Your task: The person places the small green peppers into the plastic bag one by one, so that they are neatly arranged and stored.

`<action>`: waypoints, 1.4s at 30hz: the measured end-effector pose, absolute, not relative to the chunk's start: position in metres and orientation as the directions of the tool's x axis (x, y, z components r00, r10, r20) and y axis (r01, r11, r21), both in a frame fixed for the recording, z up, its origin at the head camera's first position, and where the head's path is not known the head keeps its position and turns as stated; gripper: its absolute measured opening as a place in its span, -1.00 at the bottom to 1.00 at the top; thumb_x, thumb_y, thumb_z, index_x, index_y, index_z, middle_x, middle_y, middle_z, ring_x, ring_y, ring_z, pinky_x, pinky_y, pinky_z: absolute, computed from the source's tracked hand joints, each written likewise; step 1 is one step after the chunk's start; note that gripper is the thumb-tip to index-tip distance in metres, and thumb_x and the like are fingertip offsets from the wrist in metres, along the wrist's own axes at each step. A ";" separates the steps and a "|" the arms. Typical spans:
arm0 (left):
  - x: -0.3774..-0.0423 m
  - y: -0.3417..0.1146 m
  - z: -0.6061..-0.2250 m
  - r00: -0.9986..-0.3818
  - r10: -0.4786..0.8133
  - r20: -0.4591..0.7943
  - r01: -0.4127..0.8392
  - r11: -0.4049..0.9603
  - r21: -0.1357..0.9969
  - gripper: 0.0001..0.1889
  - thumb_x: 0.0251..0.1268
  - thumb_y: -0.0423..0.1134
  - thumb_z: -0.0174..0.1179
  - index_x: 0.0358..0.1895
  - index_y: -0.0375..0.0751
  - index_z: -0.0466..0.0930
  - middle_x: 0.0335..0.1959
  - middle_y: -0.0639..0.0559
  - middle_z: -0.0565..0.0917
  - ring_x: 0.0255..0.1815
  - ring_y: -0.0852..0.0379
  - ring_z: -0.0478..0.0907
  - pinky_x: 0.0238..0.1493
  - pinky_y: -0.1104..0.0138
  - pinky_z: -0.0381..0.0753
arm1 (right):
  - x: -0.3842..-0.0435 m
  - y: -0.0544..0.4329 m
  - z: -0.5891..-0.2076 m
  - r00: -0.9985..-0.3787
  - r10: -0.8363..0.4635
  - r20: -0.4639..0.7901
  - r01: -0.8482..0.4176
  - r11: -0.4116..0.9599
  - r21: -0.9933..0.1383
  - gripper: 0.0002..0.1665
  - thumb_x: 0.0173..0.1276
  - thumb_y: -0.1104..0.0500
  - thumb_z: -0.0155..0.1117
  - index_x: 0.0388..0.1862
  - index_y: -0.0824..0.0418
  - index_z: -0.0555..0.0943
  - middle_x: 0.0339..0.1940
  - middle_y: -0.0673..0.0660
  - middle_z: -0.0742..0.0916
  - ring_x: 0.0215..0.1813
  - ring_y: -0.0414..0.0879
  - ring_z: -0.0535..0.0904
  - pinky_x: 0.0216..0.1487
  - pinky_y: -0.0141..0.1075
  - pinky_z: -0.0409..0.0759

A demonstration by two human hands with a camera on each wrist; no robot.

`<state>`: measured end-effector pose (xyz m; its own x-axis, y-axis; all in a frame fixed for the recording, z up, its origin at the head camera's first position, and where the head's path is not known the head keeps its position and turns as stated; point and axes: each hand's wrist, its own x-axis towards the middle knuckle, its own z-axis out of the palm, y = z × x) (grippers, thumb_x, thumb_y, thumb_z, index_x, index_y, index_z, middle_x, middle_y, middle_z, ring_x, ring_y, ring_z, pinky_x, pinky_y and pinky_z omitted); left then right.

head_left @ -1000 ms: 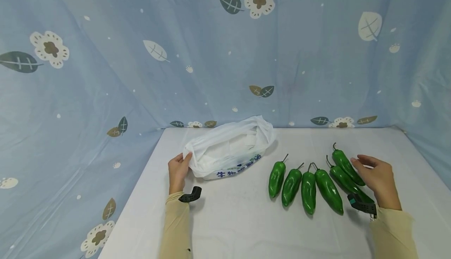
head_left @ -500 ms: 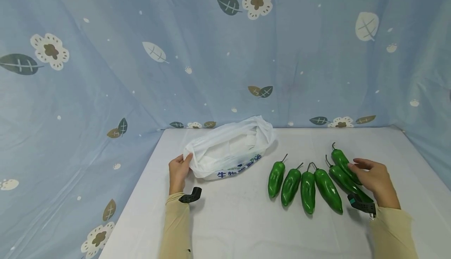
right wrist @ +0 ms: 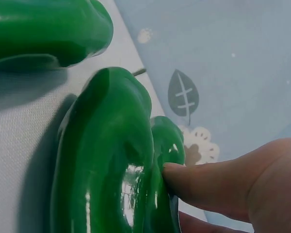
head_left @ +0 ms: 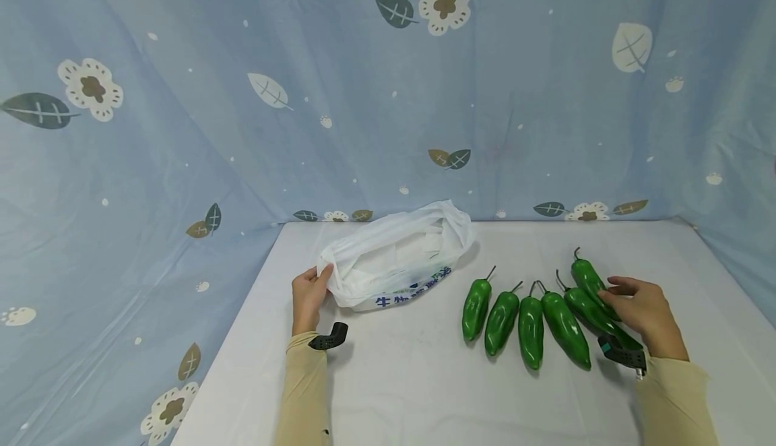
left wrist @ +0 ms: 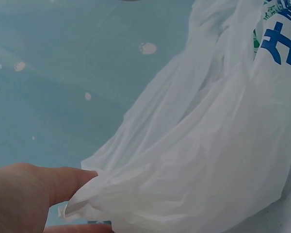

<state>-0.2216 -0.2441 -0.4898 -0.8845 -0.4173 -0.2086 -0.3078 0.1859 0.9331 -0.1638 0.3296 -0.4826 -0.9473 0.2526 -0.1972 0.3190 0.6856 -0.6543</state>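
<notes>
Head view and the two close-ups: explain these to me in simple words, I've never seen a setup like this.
There is no robot here, just a person's two bare hands. The wide picture comes from a camera worn on the head, looking forward and down. The two close-ups come from cameras worn on the wrists, one for each hand.

On the white table lie a white plastic bag with blue print and six green peppers. A blue patterned cloth hangs behind.

The left hand pinches the near left end of the bag's rim. The right hand has its thumb and a finger on the farthest pepper, apparently pinching it.
</notes>
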 end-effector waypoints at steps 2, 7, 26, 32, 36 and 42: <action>-0.221 -0.245 -0.489 -0.886 -0.414 -0.208 -0.306 0.184 0.934 -0.34 0.51 -0.01 0.23 0.46 -0.41 0.41 0.33 -0.33 0.60 0.20 -0.03 0.60 -0.12 0.52 0.61 | -0.164 0.329 -0.482 -0.945 0.255 -0.206 0.327 0.685 -0.651 -0.25 0.57 0.04 0.14 0.45 0.59 0.30 0.36 0.65 0.46 0.22 0.54 0.48 0.06 0.32 0.55; -0.220 -0.246 -0.489 -0.884 -0.421 -0.202 -0.301 0.183 0.936 -0.36 0.50 -0.01 0.24 0.43 -0.41 0.45 0.29 -0.34 0.63 0.08 0.05 0.62 -0.18 0.53 0.60 | -0.164 0.329 -0.480 -0.944 0.245 -0.220 0.329 0.692 -0.643 -0.23 0.56 -0.01 0.15 0.42 0.61 0.32 0.34 0.69 0.44 0.20 0.53 0.51 0.02 0.28 0.60; -0.221 -0.249 -0.489 -0.877 -0.429 -0.217 -0.330 0.208 0.921 -0.38 0.49 0.04 0.24 0.38 -0.38 0.51 0.22 -0.31 0.67 -0.07 0.11 0.64 -0.19 0.48 0.61 | -0.166 0.328 -0.476 -0.942 0.229 -0.245 0.335 0.647 -0.685 -0.20 0.59 -0.06 0.07 0.41 0.64 0.35 0.39 0.69 0.41 0.21 0.47 0.54 -0.09 -0.10 0.69; -0.221 -0.248 -0.489 -0.876 -0.430 -0.219 -0.329 0.202 0.922 -0.39 0.48 0.03 0.24 0.37 -0.39 0.52 0.22 -0.32 0.67 -0.06 0.09 0.65 -0.20 0.48 0.61 | -0.166 0.325 -0.470 -0.944 0.222 -0.244 0.329 0.633 -0.700 -0.16 0.61 -0.10 0.05 0.42 0.64 0.33 0.40 0.69 0.40 0.23 0.48 0.54 -0.04 0.02 0.72; -0.223 -0.247 -0.489 -0.875 -0.431 -0.219 -0.329 0.200 0.923 -0.40 0.48 0.03 0.25 0.35 -0.38 0.54 0.21 -0.30 0.67 -0.10 0.12 0.64 -0.19 0.48 0.60 | -0.165 0.320 -0.464 -0.941 0.233 -0.246 0.339 0.621 -0.707 -0.15 0.61 -0.11 0.04 0.45 0.63 0.30 0.43 0.68 0.38 0.27 0.50 0.51 0.11 0.24 0.65; -0.223 -0.247 -0.491 -0.875 -0.430 -0.224 -0.335 0.201 0.921 -0.41 0.48 0.03 0.25 0.35 -0.37 0.55 0.22 -0.29 0.67 -0.09 0.12 0.64 -0.10 0.41 0.62 | -0.163 0.315 -0.454 -0.946 0.211 -0.244 0.323 0.622 -0.714 -0.11 0.60 -0.16 0.04 0.47 0.62 0.29 0.41 0.68 0.41 0.04 0.28 0.69 -0.02 0.08 0.73</action>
